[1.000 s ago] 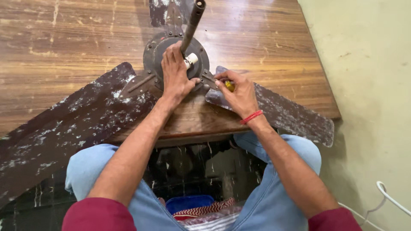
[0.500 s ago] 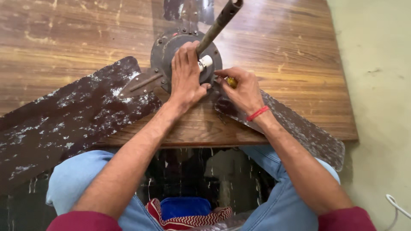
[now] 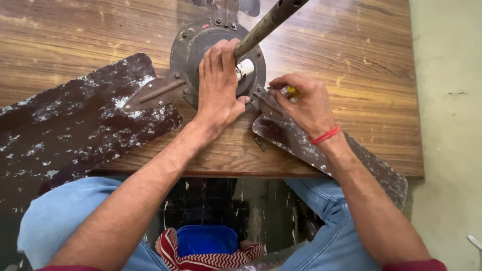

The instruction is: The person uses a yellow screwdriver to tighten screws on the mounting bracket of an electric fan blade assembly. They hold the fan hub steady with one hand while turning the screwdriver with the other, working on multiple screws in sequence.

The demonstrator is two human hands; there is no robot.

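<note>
Seen closer than half a second ago, with hands in much the same grip. At the table's (image 3: 351, 60) near-left edge, a dark, paint-flecked fan blade (image 3: 75, 125) overhanging toward the lap. Left of centre, the round fan motor (image 3: 188, 47), lying flat near the far edge, rusty rod (image 3: 266, 22) slanting up from its middle. Left hand (image 3: 218, 85) pressed flat on the motor, fingers together, beside a white plug (image 3: 245, 68). Right hand (image 3: 304, 103) clamped on a yellow-handled screwdriver (image 3: 290, 91) at the second blade (image 3: 321, 150), which juts past the near-right edge. Below the table, a blue box (image 3: 206, 240) on red-and-white patterned cloth (image 3: 201, 260); no labels readable.
</note>
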